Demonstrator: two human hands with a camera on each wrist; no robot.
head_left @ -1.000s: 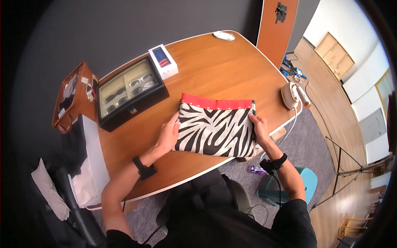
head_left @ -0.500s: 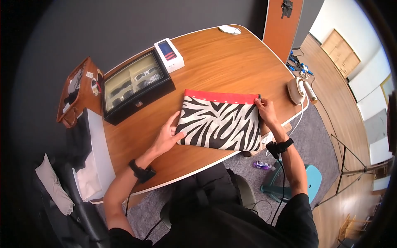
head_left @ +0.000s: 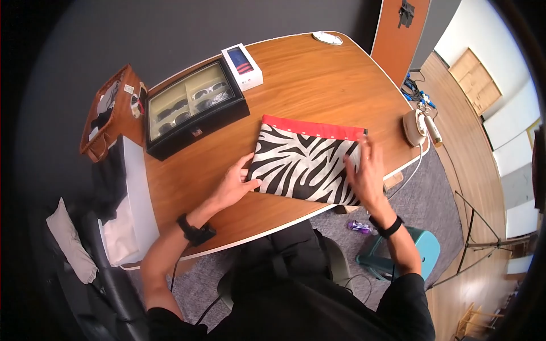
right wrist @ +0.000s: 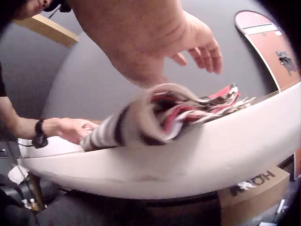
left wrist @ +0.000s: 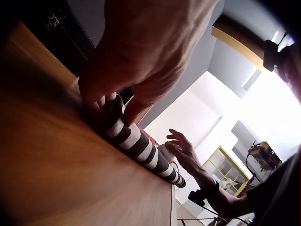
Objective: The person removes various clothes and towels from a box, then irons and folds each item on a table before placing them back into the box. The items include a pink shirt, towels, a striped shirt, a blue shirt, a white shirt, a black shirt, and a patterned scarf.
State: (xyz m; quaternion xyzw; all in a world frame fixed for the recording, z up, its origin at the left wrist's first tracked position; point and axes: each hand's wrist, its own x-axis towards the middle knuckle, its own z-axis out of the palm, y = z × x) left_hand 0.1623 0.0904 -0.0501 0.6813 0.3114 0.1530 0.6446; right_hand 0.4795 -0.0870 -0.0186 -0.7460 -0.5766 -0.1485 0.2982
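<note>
A zebra-striped cloth piece (head_left: 301,162) with a red top band lies at the table's near edge, its layered folds showing at the right end in the right wrist view. My left hand (head_left: 232,184) pinches its left edge, thumb on top and fingers beneath, as the left wrist view (left wrist: 141,52) also shows. Above the right end hovers my right hand (head_left: 367,173), its fingers spread and apart from the cloth; in the right wrist view the hand (right wrist: 155,42) holds nothing.
At the left stand a black glasses case (head_left: 196,108), a brown basket (head_left: 116,113) and a white box (head_left: 243,68). A beige device (head_left: 414,128) with a cable sits at the right edge, a white object (head_left: 327,38) at the far edge. A teal stool (head_left: 424,250) stands below.
My right hand has let go of the cloth's right edge and lifted above it. My left hand keeps its hold, with the thumb now on the cloth's lower left corner.
</note>
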